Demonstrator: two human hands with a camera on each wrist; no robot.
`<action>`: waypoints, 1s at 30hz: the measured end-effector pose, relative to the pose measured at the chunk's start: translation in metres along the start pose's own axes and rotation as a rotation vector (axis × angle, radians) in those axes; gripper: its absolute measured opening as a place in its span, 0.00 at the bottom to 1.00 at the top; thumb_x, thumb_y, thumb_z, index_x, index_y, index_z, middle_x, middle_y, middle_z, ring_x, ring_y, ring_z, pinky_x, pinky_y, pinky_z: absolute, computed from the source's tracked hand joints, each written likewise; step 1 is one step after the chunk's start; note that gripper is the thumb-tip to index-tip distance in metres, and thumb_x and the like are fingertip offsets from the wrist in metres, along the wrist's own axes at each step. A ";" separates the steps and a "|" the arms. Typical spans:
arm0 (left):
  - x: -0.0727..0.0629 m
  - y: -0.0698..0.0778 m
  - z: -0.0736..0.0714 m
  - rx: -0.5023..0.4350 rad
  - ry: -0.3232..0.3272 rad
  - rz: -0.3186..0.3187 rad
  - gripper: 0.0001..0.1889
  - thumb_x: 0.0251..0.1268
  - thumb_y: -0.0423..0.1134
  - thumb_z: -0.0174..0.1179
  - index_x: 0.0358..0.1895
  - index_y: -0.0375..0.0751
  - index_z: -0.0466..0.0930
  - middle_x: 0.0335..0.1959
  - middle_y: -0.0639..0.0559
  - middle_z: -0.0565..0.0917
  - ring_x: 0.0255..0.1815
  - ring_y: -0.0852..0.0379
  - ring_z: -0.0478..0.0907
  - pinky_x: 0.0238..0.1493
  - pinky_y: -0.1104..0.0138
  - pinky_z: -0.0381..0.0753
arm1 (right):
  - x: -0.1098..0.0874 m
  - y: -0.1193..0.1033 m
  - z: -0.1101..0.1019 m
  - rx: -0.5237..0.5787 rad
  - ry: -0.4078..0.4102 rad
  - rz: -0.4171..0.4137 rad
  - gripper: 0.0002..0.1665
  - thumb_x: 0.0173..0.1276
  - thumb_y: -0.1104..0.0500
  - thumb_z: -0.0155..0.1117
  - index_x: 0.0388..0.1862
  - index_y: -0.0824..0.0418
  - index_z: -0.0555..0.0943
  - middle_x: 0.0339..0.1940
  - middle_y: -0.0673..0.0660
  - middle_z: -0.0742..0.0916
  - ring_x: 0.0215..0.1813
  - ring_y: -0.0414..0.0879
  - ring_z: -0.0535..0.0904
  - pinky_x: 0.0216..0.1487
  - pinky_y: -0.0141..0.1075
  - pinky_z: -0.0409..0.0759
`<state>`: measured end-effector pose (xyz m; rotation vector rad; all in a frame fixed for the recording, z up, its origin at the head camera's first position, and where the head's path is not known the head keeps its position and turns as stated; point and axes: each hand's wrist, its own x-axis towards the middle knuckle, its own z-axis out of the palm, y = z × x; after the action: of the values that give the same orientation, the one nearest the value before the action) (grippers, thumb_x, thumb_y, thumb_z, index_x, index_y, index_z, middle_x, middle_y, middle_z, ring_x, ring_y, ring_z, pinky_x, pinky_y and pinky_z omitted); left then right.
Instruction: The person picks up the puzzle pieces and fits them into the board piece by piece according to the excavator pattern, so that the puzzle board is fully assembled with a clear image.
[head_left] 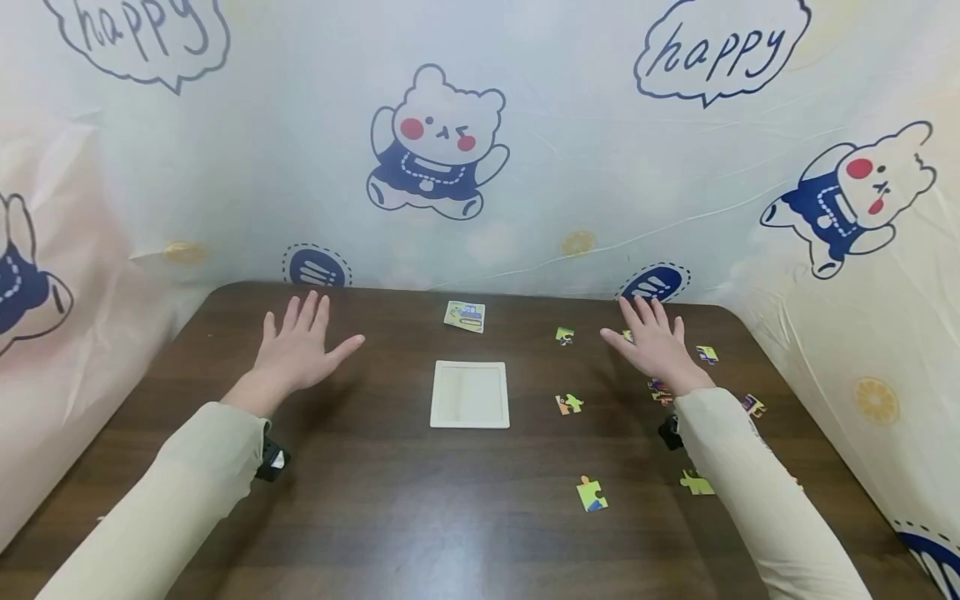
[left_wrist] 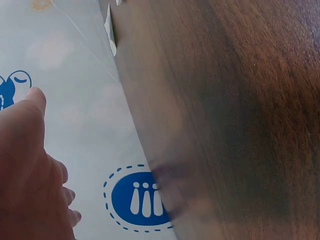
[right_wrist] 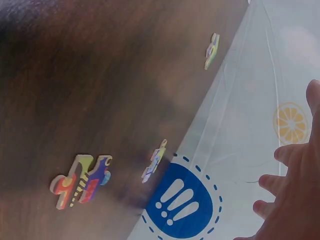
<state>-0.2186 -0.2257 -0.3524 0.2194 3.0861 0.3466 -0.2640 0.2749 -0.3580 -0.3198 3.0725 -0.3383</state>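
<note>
Head view: white tray [head_left: 469, 395] flat on the brown bench [head_left: 390, 508].
Left hand [head_left: 295, 352]: left of the tray, fingers and thumb spread.
Right hand [head_left: 658, 350]: right of the tray, fingers and thumb spread, nearest the puzzle pieces [head_left: 589, 493].
Puzzle pieces: scattered right of the tray, some partly behind right hand and sleeve [head_left: 750, 483].
Picture card [head_left: 465, 317]: just beyond the tray.
Cloth [head_left: 555, 167]: bear-printed, hanging behind the tray.

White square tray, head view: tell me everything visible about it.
The shallow white square tray has a narrow raised rim and slightly rounded corners; it looks like smooth plastic, though the material is uncertain. A faint yellowish tint shows on the left of its floor. It lies flat on the dark brown wood-grain table, between the left hand and right hand, touched by neither.
</note>
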 end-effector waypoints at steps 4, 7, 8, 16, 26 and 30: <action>0.000 0.000 0.001 0.003 -0.003 0.009 0.52 0.61 0.71 0.32 0.70 0.27 0.34 0.70 0.30 0.35 0.69 0.33 0.28 0.59 0.39 0.21 | 0.003 -0.001 -0.002 0.012 0.013 -0.002 0.50 0.65 0.28 0.35 0.75 0.58 0.43 0.74 0.65 0.46 0.71 0.62 0.31 0.60 0.65 0.26; 0.001 0.000 0.002 0.010 0.005 0.016 0.51 0.61 0.71 0.32 0.70 0.28 0.34 0.71 0.31 0.35 0.69 0.33 0.27 0.60 0.40 0.22 | 0.005 -0.004 -0.005 0.022 0.013 -0.006 0.50 0.66 0.28 0.36 0.75 0.57 0.42 0.73 0.65 0.46 0.71 0.61 0.31 0.60 0.65 0.26; 0.001 0.000 0.002 0.011 0.008 0.018 0.51 0.61 0.71 0.32 0.70 0.28 0.34 0.71 0.31 0.35 0.69 0.34 0.27 0.60 0.40 0.22 | 0.007 -0.005 -0.006 0.025 0.010 -0.007 0.50 0.66 0.28 0.35 0.75 0.57 0.42 0.74 0.64 0.46 0.71 0.61 0.31 0.60 0.65 0.27; -0.001 0.003 0.004 0.002 0.020 0.033 0.52 0.60 0.71 0.34 0.71 0.30 0.34 0.71 0.33 0.35 0.69 0.35 0.28 0.61 0.42 0.21 | 0.019 -0.015 -0.007 0.045 0.004 -0.050 0.50 0.67 0.30 0.36 0.74 0.61 0.43 0.73 0.65 0.47 0.71 0.61 0.32 0.61 0.64 0.29; 0.002 0.009 0.013 0.010 0.039 0.095 0.51 0.61 0.70 0.36 0.71 0.30 0.36 0.72 0.34 0.37 0.70 0.36 0.29 0.62 0.42 0.24 | 0.035 -0.017 0.005 0.063 0.033 -0.093 0.48 0.68 0.32 0.40 0.74 0.63 0.47 0.72 0.66 0.54 0.72 0.62 0.41 0.63 0.63 0.38; 0.004 0.014 0.019 0.020 0.038 0.118 0.51 0.61 0.70 0.38 0.71 0.30 0.38 0.72 0.34 0.39 0.70 0.36 0.32 0.63 0.42 0.27 | 0.041 -0.019 0.011 0.081 0.031 -0.107 0.47 0.68 0.33 0.42 0.73 0.64 0.49 0.71 0.67 0.57 0.71 0.62 0.44 0.63 0.63 0.42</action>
<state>-0.2203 -0.2073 -0.3678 0.4018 3.1230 0.3278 -0.2998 0.2462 -0.3652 -0.4809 3.0684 -0.4748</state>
